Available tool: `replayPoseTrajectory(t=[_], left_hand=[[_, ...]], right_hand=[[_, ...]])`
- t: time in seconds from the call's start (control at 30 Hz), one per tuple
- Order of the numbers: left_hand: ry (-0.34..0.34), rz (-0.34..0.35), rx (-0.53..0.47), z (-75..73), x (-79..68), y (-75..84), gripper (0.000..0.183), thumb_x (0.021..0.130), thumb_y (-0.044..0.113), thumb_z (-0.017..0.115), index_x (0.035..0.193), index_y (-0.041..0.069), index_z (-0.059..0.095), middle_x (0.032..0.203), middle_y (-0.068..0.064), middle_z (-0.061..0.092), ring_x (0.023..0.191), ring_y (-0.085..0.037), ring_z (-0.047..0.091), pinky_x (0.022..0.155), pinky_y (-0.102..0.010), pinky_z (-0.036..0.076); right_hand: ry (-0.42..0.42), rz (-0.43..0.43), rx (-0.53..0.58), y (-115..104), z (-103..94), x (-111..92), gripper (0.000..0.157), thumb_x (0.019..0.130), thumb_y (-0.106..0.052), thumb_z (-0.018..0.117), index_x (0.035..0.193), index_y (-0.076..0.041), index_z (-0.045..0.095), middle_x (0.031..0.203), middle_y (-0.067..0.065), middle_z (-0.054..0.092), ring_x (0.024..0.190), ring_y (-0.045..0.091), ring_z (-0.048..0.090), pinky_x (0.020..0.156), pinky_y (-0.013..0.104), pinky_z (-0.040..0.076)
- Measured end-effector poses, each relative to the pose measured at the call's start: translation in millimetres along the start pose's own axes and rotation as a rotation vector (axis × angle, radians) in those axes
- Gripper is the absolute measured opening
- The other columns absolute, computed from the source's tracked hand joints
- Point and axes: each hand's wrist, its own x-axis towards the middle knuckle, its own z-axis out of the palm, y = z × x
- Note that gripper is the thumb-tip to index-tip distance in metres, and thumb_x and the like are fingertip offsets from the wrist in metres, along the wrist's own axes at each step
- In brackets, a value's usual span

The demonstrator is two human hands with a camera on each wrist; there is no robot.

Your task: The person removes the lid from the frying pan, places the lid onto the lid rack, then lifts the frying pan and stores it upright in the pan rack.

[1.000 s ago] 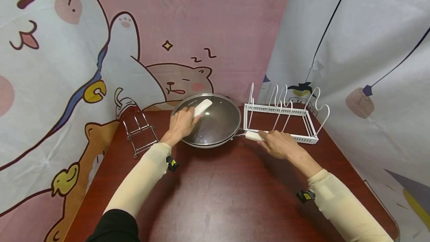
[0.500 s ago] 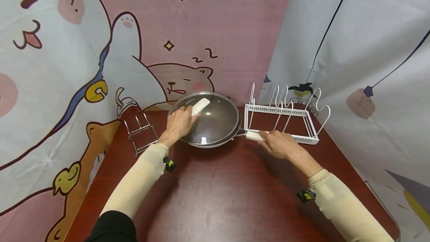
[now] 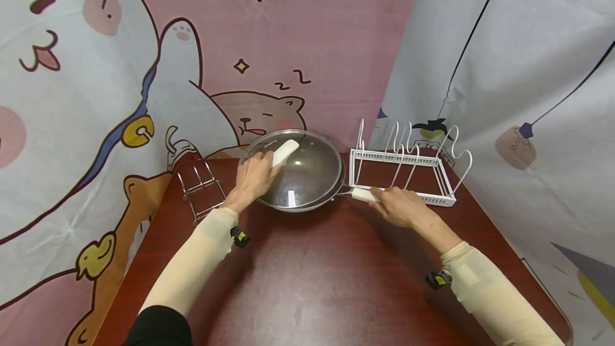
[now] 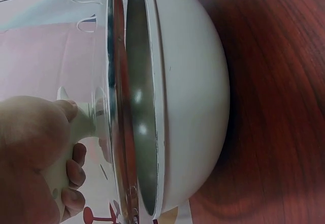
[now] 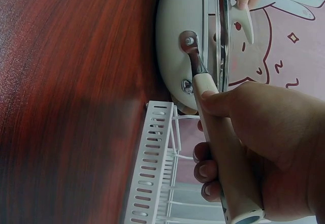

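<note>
My left hand (image 3: 254, 176) grips the white handle (image 3: 286, 151) of a round glass lid (image 3: 314, 170) with a metal rim. In the left wrist view, a gap shows between that lid and the rim of a white wok (image 4: 195, 92), so the lid hangs just above it. The wok sits on the table near the back, its inside dark and partly visible through the gap. On its right side, my right hand (image 3: 400, 206) holds the long cream wok handle (image 5: 223, 148), fingers wrapped round it and thumb along the top.
A white pan rack (image 3: 402, 158) with upright wire dividers stands right of the wok, close behind my right hand. A small chrome wire rack (image 3: 202, 192) lies at the left. The reddish-brown table (image 3: 307, 276) meets a printed cloth backdrop (image 3: 336, 57) behind.
My left hand has lifted the lid slightly and moved it a little left, widening the gap above the wok rim. My right hand stays on the wok handle.
</note>
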Motion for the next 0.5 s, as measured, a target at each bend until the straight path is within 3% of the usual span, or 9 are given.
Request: replayPoseTrajectory(t=[0.5], left_hand=[[0.032,0.017,-0.014,-6.2,-4.7,1.4,0.039,0.102,0.046,0.062,0.116,0.010,0.060,0.092,-0.013,0.063,0.075,-0.037,0.067,0.058,-0.052,0.053]], right_hand=[[0.009,-0.007,-0.003,0.0,0.2,-0.2,0.025,0.100,-0.037,0.065,0.112,-0.016,0.062,0.080,0.010,0.070,0.066,0.029,0.069,0.046,0.043,0.046]])
